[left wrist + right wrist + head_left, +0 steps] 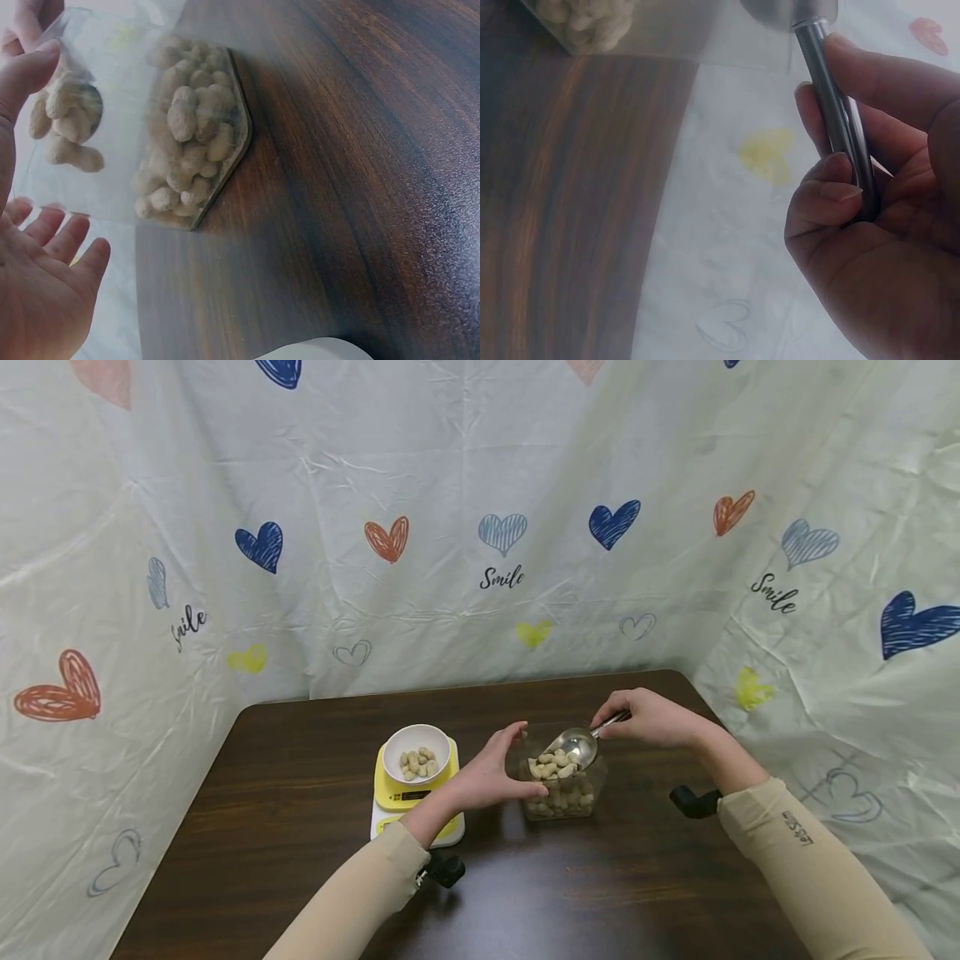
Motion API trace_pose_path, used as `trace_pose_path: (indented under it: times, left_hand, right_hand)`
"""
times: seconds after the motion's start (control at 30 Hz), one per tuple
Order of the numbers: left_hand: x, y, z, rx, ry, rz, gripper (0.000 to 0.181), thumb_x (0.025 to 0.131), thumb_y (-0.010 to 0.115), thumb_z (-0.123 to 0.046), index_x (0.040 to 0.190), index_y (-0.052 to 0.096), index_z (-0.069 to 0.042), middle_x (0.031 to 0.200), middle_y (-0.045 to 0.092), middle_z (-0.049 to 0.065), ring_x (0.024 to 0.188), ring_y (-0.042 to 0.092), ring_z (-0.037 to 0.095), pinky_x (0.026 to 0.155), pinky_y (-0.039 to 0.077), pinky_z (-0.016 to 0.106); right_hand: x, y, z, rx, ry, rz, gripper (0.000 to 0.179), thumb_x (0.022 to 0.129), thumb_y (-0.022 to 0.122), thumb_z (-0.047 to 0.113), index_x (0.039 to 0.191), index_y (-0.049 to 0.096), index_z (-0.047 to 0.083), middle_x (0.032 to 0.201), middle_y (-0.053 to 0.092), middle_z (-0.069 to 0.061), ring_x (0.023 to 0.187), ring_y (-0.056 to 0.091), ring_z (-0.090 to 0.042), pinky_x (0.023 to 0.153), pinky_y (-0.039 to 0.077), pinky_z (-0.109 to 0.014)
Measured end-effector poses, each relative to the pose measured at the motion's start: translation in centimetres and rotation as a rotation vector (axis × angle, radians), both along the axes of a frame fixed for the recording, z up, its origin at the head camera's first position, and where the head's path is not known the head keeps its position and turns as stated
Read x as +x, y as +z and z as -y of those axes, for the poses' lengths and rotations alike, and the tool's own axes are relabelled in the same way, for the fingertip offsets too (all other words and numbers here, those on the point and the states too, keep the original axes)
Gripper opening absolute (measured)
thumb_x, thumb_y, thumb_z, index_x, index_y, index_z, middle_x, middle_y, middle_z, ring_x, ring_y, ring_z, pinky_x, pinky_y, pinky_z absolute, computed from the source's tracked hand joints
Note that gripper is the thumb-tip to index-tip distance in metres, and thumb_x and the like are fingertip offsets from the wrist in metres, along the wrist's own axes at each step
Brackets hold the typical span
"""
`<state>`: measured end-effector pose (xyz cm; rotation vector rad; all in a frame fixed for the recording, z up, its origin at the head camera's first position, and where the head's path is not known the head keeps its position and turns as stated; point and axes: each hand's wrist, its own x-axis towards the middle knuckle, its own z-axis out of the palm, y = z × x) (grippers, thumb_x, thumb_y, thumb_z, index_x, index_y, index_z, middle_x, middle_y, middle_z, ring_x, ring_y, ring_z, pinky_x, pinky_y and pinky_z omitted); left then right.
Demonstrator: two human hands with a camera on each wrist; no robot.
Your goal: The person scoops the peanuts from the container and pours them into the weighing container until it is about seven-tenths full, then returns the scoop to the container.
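Note:
A clear plastic container (598, 774) holds a layer of peanuts in their shells (182, 112) at its bottom. My left hand (489, 777) spans its left side, thumb at the near rim and fingers along the side wall. In my right hand (651, 717) is the handle of a metal scoop (577, 745), gripped between thumb and curled fingers. The scoop's head tilts down inside the container's upper part, loaded with peanuts (553, 766). In the right wrist view, fingers (825, 199) wrap round the dark, shiny handle (836, 112).
Left of the container, a yellow and white kitchen scale (385, 792) bears a white bowl (405, 737) with several peanuts (417, 763). Everything stands on a dark wooden table (300, 810). A white curtain with printed hearts (450, 635) hangs behind and at both sides.

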<state>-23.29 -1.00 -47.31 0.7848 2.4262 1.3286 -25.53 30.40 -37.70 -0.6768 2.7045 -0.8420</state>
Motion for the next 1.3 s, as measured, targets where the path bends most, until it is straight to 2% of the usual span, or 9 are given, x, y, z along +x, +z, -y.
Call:
trace_pose_path:
  times: [0.43, 0.8, 1.3]
  left_hand:
    - [0.2, 0.2, 0.0, -0.006, -0.001, 0.005, 0.110, 0.080, 0.084, -0.055, 0.164, 0.018, -0.030, 0.158, 0.032, -0.001, 0.144, 0.035, 0.014, 0.111, 0.039, 0.042]
    - [0.1, 0.0, 0.1, 0.014, -0.006, 0.006, 0.110, 0.079, 0.084, -0.056, 0.163, 0.018, -0.031, 0.158, 0.032, -0.002, 0.143, 0.035, 0.014, 0.111, 0.039, 0.043]
    - [-0.1, -0.2, 0.1, 0.016, -0.017, 0.004, 0.111, 0.080, 0.084, -0.057, 0.164, 0.016, -0.031, 0.160, 0.031, 0.001, 0.145, 0.034, 0.014, 0.112, 0.037, 0.043]
  right_hand:
    - [-0.3, 0.7, -0.5, -0.010, -0.036, -0.019, 0.012, 0.095, 0.076, 0.033, 0.105, 0.077, 0.026, 0.112, 0.069, 0.005, 0.101, 0.064, -0.018, 0.084, 0.051, -0.041]
    - [-0.2, 0.5, -0.4, -0.026, -0.002, 0.006, 0.012, 0.093, 0.078, 0.031, 0.104, 0.077, 0.027, 0.112, 0.069, 0.006, 0.105, 0.063, -0.019, 0.087, 0.050, -0.041]
    - [-0.5, 1.0, -1.2, -0.053, -0.030, 0.046, 0.015, 0.093, 0.078, 0.032, 0.106, 0.078, 0.024, 0.115, 0.070, 0.002, 0.108, 0.064, -0.021, 0.085, 0.052, -0.039]
